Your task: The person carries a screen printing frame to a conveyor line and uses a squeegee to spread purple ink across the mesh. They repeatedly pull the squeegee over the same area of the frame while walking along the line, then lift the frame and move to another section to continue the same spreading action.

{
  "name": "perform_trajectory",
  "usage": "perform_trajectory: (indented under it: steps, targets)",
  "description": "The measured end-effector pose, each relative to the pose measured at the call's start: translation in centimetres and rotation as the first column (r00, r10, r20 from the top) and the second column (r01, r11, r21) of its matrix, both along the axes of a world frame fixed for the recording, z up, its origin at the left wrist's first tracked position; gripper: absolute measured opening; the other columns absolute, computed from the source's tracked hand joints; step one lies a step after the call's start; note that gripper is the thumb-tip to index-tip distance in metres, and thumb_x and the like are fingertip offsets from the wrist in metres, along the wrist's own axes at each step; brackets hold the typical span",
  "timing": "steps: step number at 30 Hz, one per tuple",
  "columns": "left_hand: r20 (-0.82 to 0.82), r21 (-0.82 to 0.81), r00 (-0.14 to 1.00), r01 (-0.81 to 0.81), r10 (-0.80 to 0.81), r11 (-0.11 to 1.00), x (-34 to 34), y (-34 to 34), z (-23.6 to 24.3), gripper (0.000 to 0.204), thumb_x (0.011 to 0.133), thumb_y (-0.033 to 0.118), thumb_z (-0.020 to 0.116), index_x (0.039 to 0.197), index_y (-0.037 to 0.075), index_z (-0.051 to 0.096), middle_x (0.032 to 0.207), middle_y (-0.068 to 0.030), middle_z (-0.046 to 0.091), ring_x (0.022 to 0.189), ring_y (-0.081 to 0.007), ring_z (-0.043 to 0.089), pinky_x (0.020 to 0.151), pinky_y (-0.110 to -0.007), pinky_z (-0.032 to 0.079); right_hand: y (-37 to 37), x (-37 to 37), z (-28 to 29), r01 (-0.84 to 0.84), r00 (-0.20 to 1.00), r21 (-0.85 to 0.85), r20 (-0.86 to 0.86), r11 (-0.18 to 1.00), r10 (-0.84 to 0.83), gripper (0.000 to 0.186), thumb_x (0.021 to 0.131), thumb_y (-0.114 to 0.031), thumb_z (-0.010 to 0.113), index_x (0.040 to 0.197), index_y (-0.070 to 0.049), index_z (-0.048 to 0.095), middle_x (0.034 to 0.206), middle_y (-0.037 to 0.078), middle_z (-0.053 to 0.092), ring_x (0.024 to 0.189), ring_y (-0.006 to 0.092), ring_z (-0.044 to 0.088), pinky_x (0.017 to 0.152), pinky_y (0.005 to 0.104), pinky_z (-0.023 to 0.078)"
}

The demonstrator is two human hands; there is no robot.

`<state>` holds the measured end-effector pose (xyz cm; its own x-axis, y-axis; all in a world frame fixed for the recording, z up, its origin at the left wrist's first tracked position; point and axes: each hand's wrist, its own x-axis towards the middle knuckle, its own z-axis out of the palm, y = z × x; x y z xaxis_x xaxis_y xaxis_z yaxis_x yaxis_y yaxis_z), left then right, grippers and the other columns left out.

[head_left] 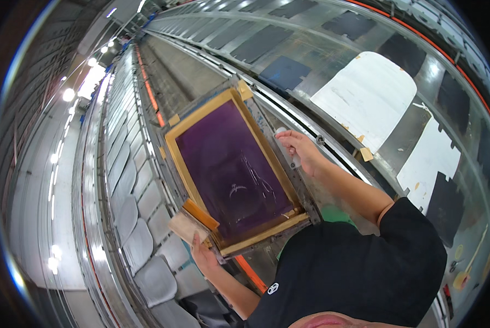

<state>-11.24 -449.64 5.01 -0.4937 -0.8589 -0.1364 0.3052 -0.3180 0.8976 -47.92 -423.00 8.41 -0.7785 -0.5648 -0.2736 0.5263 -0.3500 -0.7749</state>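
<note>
Before me lies a screen printing frame (235, 250), its dark purple mesh (223, 158) bordered with yellow-brown tape. Glossy streaks and a small pale curved mark show on the lower part of the mesh. At the frame's lower left corner my left hand (204, 257) is closed on a squeegee (188, 226) with a pale block and an orange blade strip. The squeegee rests tilted over the frame's edge. Along the frame's right side, my right hand (301, 150) is closed round a white cylindrical handle (295, 162).
To the right, a long table (321, 52) carries dark flat pieces, a large white sheet (368, 95) and a second white sheet (428, 167). Scissors (453, 266) lie near its lower end. Left of me, a long row of grey rounded pieces (138, 246) runs into the distance beside an orange-edged rail.
</note>
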Motion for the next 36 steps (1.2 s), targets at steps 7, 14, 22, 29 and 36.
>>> perform_trajectory:
  steps: [7, 14, 22, 29, 36]
  targets:
    - [0.192, -0.092, 0.956, 0.245, -0.224, 0.965, -20.9, -13.9, 1.0, 0.046, 0.094, 0.01, 0.072, 0.134, -0.006, 0.056, 0.132, -0.0122, 0.063, 0.127, -0.0235, 0.056, 0.111, -0.039, 0.039, -2.0, -9.6, -1.6, 0.33, 0.944, 0.012, 0.024, 0.944, -0.331, 0.013, 0.098, -0.011, 0.062, 0.11, -0.008, 0.066, 0.082, -0.009, 0.05, 0.066, 0.0016, 0.043, 0.063, 0.0199, 0.036]
    - [0.105, -0.147, 0.856, 0.516, -0.506, 0.844, -45.1, -19.5, 2.3, 0.046, 0.095, 0.01, 0.071, 0.134, -0.007, 0.055, 0.13, -0.0119, 0.064, 0.124, -0.0238, 0.058, 0.107, -0.039, 0.042, -4.9, -20.8, -0.7, 0.618, 0.786, 0.026, 0.004, 0.786, -0.618, 0.042, 0.096, -0.012, 0.065, 0.137, -0.012, 0.056, 0.086, -0.005, 0.052, 0.068, 0.0051, 0.042, 0.068, 0.0231, 0.039]
    - [0.057, -0.114, 0.63, 0.775, -0.775, 0.621, -67.4, -23.4, 2.7, 0.051, 0.1, 0.015, 0.063, 0.143, -0.006, 0.046, 0.137, -0.0148, 0.059, 0.125, -0.0287, 0.057, 0.106, -0.043, 0.045, -4.0, -34.0, -2.3, 0.77, 0.636, 0.105, -0.186, 0.629, -0.749, 0.054, 0.096, -0.011, 0.066, 0.148, -0.014, 0.051, 0.082, -0.004, 0.051, 0.068, 0.0065, 0.044, 0.064, 0.0224, 0.038]
    - [-0.049, 0.248, 0.206, 0.95, -0.977, 0.188, -86.7, -18.6, -5.4, 0.04, 0.1, 0.017, 0.062, 0.136, 0.0, 0.055, 0.126, -0.0143, 0.068, 0.118, -0.0299, 0.063, 0.099, -0.042, 0.049, 0.0, -41.0, -10.6, 0.938, 0.268, 0.317, -0.404, 0.141, -0.875, 0.039, 0.094, -0.012, 0.065, 0.134, -0.011, 0.065, 0.07, -0.004, 0.051, 0.06, 0.0079, 0.041, 0.057, 0.028, 0.036]
    - [-0.02, 0.489, -0.071, 0.869, -0.997, -0.072, -94.2, -16.2, -14.7, 0.047, 0.098, 0.026, 0.067, 0.138, 0.004, 0.054, 0.133, -0.0149, 0.064, 0.122, -0.0309, 0.057, 0.106, -0.046, 0.039, 1.0, -41.1, -17.0, 0.749, 0.196, 0.603, -0.599, -0.276, -0.776, 0.038, 0.091, -0.024, 0.061, 0.127, -0.018, 0.071, 0.064, 0.003, 0.053, 0.059, 0.0132, 0.048, 0.062, 0.0344, 0.042]
